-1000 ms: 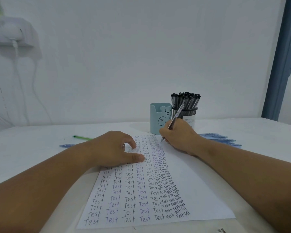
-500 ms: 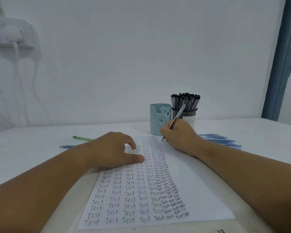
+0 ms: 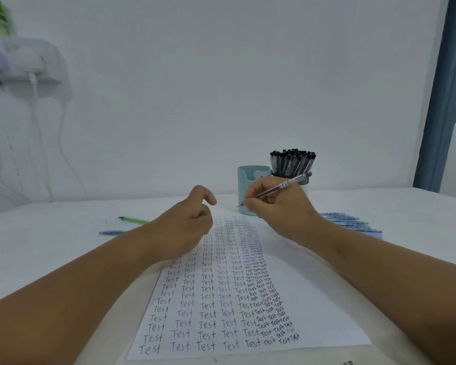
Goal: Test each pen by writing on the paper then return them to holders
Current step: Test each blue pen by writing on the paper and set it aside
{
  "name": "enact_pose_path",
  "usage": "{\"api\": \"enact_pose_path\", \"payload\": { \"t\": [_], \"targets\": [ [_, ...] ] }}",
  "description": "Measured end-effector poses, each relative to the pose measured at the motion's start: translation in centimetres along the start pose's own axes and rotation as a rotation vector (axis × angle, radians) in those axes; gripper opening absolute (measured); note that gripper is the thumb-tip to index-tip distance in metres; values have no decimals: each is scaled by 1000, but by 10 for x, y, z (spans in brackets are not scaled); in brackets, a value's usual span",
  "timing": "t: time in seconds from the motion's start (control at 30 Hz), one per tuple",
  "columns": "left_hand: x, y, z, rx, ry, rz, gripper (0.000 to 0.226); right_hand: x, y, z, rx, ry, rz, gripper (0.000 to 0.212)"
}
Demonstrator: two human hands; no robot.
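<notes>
Head view: a clear pen (image 3: pixel 279 187) is pinched in the fingers of the right hand (image 3: pixel 277 206), its tip pointing left and lifted off the paper (image 3: pixel 313 306), its back end raised towards the mesh holder (image 3: pixel 304 180). That holder is packed with black-capped pens (image 3: pixel 292 162) and stands just beside a pale blue cup (image 3: pixel 248 185), which is partly hidden behind the right hand. The left hand (image 3: pixel 184 227) is raised above the upper left part of the sheet, fingers loosely curled with nothing held; it is slightly blurred. The paper lies on the white surface (image 3: pixel 50 259), covered with columns of the word "Test". A green pen (image 3: pixel 133 220) and a blue pen (image 3: pixel 112 232) lie to the left of the sheet, and a row of blue pens (image 3: pixel 353 222) lies to the right, behind the right forearm
</notes>
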State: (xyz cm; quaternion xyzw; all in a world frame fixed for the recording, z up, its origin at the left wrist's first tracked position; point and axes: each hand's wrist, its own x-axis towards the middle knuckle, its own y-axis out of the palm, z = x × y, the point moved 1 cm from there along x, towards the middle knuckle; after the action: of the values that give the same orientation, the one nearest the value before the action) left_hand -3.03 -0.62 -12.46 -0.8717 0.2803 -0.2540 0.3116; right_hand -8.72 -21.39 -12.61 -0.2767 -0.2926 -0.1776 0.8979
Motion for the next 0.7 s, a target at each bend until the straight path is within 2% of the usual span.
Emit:
{"api": "enact_pose_path", "payload": {
  "t": [0.07, 0.2, 0.37, 0.53, 0.7],
  "targets": [
    [0, 2, -1, 37, 17, -27, 25, -4, 0, 9, 114, 7, 27, 9],
    [-1, 6, 0, 100, 33, -51, 30, -9, 3, 20, 411, 70, 68, 25],
    [-3, 9, -5, 83, 70, -55, 35, -15, 11, 25, 406, 77, 144, 25],
    [-3, 11, -10, 75, 99, -53, 36, -16, 12, 24, 381, 93, 138, 19],
    [-4, 11, -10, 71, 110, -96, 27, -14, 10, 20, 352, 83, 134, 8]
  ]
}}
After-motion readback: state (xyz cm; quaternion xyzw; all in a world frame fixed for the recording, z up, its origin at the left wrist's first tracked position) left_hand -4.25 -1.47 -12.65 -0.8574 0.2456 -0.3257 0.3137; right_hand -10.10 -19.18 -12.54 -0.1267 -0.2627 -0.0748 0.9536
